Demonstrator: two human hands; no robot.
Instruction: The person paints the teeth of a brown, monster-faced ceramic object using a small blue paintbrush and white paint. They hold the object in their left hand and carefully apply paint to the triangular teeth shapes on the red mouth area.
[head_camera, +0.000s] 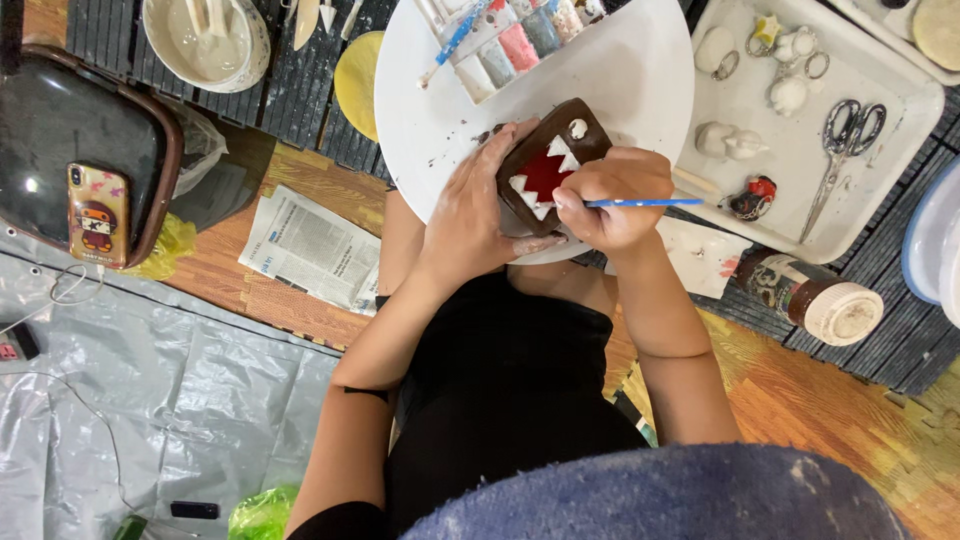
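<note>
You sit on a wooden floor (800, 400) laid partly with dark slatted mats (300, 90) and grey plastic sheeting (180, 390). A round white board (620, 90) rests before you.

Your left hand (470, 215) lies against the left side of a brown clay box (540, 160), fingers wrapped around its edge to steady it. The box sits at the near edge of the board; its face shows a red mouth with white teeth and one white eye.

Your right hand (615, 195) has its fingers pinched on a blue brush (640, 203), whose handle points right while the tip end meets the box at the mouth.

Containers:
- Paint palette (520, 45) on the far side of the board: wells hold pink, grey and white paint.
- White tray (800, 200) to the right: holds small white figures, rings, a red-and-black figure (752, 197) and scissors (843, 140).
- Bowl (205, 40) at upper left: pale liquid with tools standing in it.
- Jar (810, 295) near your right forearm: lying on its side, lid on.
</note>
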